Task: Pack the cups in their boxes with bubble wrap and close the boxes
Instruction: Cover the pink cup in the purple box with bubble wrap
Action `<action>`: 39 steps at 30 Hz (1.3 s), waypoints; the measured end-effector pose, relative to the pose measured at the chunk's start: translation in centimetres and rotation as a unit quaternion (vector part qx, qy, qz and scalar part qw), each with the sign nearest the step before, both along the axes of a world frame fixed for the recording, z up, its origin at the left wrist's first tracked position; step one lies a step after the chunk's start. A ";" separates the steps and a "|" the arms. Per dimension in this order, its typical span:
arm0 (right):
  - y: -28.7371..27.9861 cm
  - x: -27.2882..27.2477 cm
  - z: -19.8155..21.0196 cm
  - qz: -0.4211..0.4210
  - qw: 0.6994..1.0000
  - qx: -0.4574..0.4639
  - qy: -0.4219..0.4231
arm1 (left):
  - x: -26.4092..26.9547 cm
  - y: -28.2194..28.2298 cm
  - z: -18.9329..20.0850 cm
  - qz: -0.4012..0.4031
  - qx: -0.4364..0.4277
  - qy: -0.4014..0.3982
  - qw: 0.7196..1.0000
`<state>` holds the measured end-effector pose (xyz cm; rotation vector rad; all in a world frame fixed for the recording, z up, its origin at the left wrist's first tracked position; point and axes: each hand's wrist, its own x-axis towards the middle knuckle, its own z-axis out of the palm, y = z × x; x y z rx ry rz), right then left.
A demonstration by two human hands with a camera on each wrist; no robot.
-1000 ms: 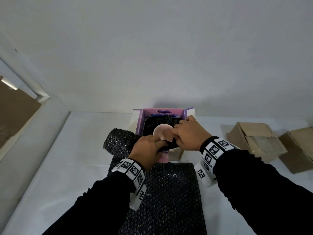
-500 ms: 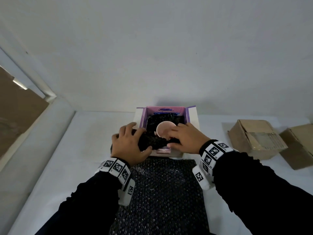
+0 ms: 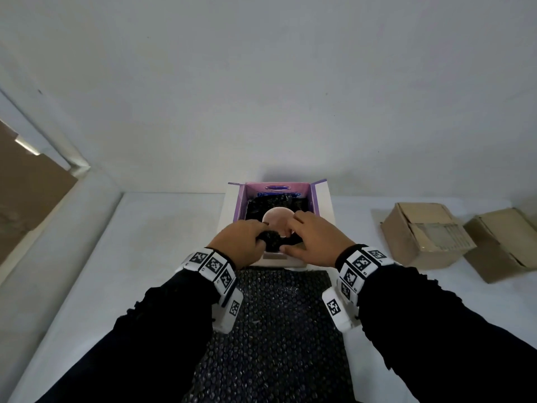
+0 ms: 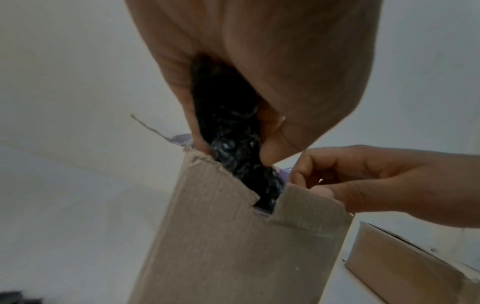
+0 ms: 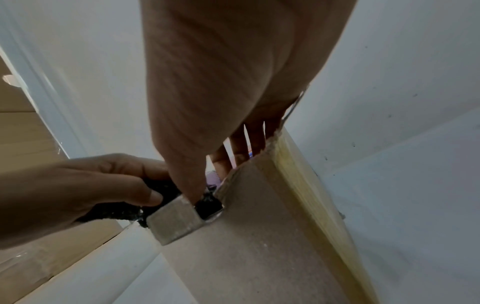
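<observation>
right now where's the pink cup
In the head view, the pink cup sits inside the open purple box at the table's far middle, nested in black bubble wrap, between the left hand and right hand.

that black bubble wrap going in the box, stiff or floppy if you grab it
Likely floppy: the black bubble wrap bunches into a crumpled wad where the left hand grips it. Probably light and springy, so it may puff back out of the box once released.
</observation>
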<state>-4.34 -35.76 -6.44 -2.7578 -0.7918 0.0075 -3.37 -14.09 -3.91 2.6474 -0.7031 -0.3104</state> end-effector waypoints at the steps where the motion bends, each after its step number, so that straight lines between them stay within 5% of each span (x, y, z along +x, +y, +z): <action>1: 0.1 0.0 -0.1 0.003 1.000 -0.014 -0.003 | 0.2 0.0 0.1 -0.005 0.027 0.013 1.000; 6: 0.8 -0.4 -0.6 0.005 0.998 -0.059 -0.006 | 0.8 0.2 -0.4 -0.034 0.210 -0.072 0.974; 13: 0.8 -0.1 -1.0 0.035 0.993 -0.109 0.032 | 1.0 -0.7 -1.2 -0.027 0.118 0.020 0.992; 19: 0.5 0.7 0.4 -0.001 0.993 -0.111 -0.036 | 1.0 -0.7 -1.5 -0.075 0.231 -0.124 0.962; 24: -0.8 1.0 0.4 0.017 0.979 -0.202 -0.023 | 1.0 -0.6 -2.4 -0.095 0.201 -0.100 0.970; 27: -0.7 2.0 1.1 0.000 0.984 -0.176 -0.010 | 0.8 -0.4 -2.4 -0.113 0.210 -0.078 0.968; 31: -1.2 3.6 2.0 -0.075 0.979 -0.173 -0.073 | 0.9 -1.1 -1.4 -0.058 0.255 -0.161 0.952; 34: -1.3 3.7 1.6 -0.095 0.973 -0.210 -0.006 | 1.5 -1.1 -1.5 -0.040 0.257 -0.140 0.955; 39: -0.9 3.2 1.1 -0.102 0.969 -0.227 0.003 | 1.4 -1.2 -1.2 -0.112 0.253 -0.096 0.956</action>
